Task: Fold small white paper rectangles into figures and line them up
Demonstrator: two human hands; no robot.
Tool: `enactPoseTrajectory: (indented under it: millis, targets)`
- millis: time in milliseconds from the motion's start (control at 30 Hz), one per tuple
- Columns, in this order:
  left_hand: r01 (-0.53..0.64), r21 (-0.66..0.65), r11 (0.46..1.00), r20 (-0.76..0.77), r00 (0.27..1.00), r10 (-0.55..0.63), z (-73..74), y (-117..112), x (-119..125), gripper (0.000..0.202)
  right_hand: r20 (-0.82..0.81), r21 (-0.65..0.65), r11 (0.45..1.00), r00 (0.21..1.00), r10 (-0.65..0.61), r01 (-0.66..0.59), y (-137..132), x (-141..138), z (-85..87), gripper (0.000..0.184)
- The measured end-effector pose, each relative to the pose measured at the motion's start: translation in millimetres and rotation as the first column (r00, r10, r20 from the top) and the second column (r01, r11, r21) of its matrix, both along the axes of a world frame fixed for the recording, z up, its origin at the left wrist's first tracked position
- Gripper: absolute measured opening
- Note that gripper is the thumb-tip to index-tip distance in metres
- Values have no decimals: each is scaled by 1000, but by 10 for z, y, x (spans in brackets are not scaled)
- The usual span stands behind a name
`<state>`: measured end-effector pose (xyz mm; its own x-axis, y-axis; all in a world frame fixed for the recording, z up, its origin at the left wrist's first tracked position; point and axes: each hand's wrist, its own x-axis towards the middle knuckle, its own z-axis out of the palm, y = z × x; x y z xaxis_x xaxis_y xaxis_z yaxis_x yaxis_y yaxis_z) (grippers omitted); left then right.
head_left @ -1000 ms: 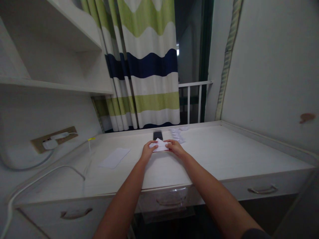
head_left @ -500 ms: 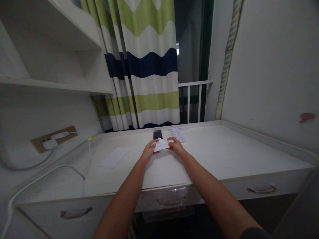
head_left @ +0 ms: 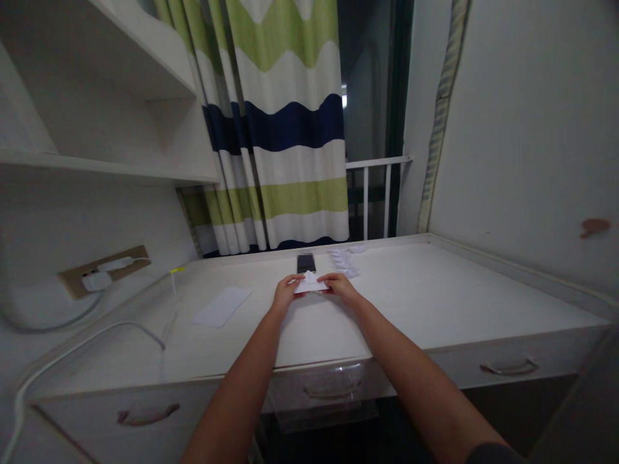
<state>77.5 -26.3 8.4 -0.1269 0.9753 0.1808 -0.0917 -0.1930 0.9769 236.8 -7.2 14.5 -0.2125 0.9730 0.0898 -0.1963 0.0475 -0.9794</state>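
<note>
Between my two hands is a small folded white paper [head_left: 310,283], with a pointed top and a straight lower edge. My left hand [head_left: 287,289] pinches its left end, and my right hand [head_left: 341,287] grips the right end, thumbs on the near face. The fingers behind the paper are partly hidden. Just beyond it lies a dark flat rectangular object [head_left: 305,263], perhaps a phone. A row of folded white paper pieces [head_left: 342,262] rests on the desk past my right hand. Off to the left, flat white paper sheets [head_left: 222,306] lie on the desk.
The white desk [head_left: 416,290] has drawers with metal handles along its front. A white cable [head_left: 91,332] curves over its left side, near a wall socket with plugs [head_left: 99,278]. Shelves overhang the left; a striped curtain [head_left: 294,161] hangs behind.
The paper, tilted before, is now level, its point more centred and upright. Both hands have shifted slightly with it and still hold its ends.
</note>
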Motion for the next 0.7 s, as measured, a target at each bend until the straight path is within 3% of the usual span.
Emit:
enactPoseTrajectory:
  millis: [400, 700]
  targets:
    - [-35, 24, 999, 6, 999, 34, 5, 5, -29, 20, -103, 22, 995, 990, 95, -93, -18, 56, 11, 13]
    - [84, -12, 996, 43, 996, -84, 7, -2, -19, 21, -45, 27, 998, 997, 62, -61, -15, 49, 5, 12]
